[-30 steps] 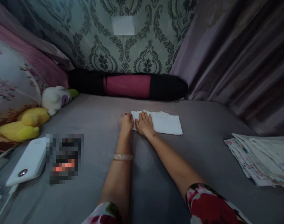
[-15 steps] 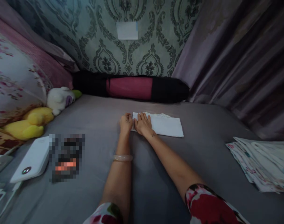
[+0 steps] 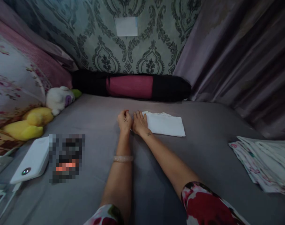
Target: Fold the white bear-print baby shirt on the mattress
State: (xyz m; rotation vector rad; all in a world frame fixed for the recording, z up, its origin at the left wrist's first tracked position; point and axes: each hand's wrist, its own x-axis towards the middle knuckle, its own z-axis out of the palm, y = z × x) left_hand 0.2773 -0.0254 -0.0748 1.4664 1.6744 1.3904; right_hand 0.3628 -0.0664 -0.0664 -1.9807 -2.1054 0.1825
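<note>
A folded white cloth lies flat on the grey bed sheet in front of me, with an uneven, frilled edge along its far side. My right hand rests palm down on the cloth's left end, fingers stretched out. Just left of it, my left hand is closed, with its fingers curled beside the cloth's left edge. Whatever it may pinch is hidden behind the hand.
A stack of folded printed cloths lies at the right. At the left are a white power bank with cables, a blurred-out object, a yellow plush toy and a white plush toy. A black and pink bolster lies along the wall.
Both hands have moved slightly left, and my right hand has slid toward the cloth's left end, uncovering more of it. The view has shifted a little.
</note>
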